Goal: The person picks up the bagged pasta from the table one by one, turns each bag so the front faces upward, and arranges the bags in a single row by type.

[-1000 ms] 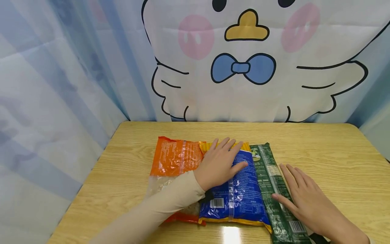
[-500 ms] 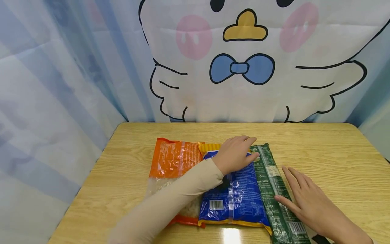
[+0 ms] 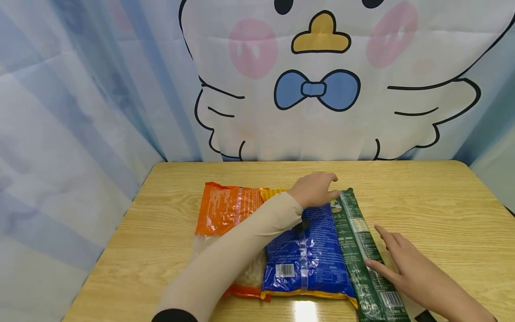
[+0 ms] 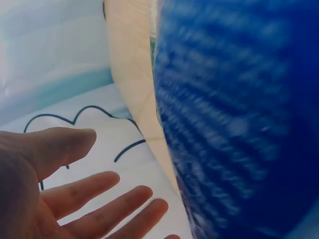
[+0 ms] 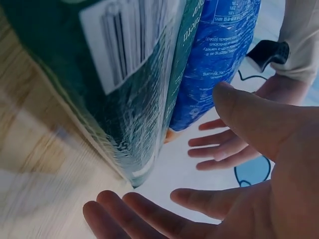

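Three plastic food packets lie side by side on the table. The middle one is a blue bag (image 3: 322,259) with yellow ends. My left hand (image 3: 314,188) is at its far end, the forearm crossing above the orange bag (image 3: 225,208) on the left. In the left wrist view the fingers (image 4: 92,191) look loosely spread, with nothing in them. On the right lies a long green packet (image 3: 354,241), its upper end beside the blue bag. My right hand (image 3: 410,270) is alongside its right edge, thumb near the packet; the right wrist view shows relaxed fingers (image 5: 154,216) holding nothing.
The wooden table (image 3: 446,201) carries the packets near its front. Behind it hangs a curtain (image 3: 314,129) printed with a cartoon figure, and more curtain (image 3: 80,134) runs along the left side. A black band (image 3: 175,315) sits on the left sleeve.
My left hand has slid from the blue bag's upper middle to the right and away, to its far end, its fingers bending more. The right hand has barely moved; its fingers have turned slightly.
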`<state>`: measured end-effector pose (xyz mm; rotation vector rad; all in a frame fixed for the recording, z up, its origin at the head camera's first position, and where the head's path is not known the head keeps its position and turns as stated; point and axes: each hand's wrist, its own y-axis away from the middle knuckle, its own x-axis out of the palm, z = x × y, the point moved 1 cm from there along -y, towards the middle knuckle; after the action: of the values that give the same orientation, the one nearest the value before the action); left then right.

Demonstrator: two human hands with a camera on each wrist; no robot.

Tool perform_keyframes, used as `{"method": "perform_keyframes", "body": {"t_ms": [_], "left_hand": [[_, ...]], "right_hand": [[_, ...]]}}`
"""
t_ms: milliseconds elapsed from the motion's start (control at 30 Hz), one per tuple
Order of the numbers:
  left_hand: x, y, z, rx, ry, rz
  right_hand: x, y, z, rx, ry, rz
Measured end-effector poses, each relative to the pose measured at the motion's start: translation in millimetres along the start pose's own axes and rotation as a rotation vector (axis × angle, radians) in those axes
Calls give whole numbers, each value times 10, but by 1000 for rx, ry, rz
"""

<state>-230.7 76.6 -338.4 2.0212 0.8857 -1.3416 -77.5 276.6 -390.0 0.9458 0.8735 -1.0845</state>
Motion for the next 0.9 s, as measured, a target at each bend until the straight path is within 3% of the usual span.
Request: {"method": "perform_keyframes", "body": {"t_ms": [333,500,733,900], "left_hand": [[17,-261,31,7,153,92],[59,-372,95,15,244,135],[61,-511,189,73,282,200],[93,-581,237,121,306,268]], "right_hand": [[-70,21,-23,52,-193,103],[-82,25,-43,77,-280,113],[-55,1,-75,125,-348,177],[-26,13,-99,130,-356,174]]}}
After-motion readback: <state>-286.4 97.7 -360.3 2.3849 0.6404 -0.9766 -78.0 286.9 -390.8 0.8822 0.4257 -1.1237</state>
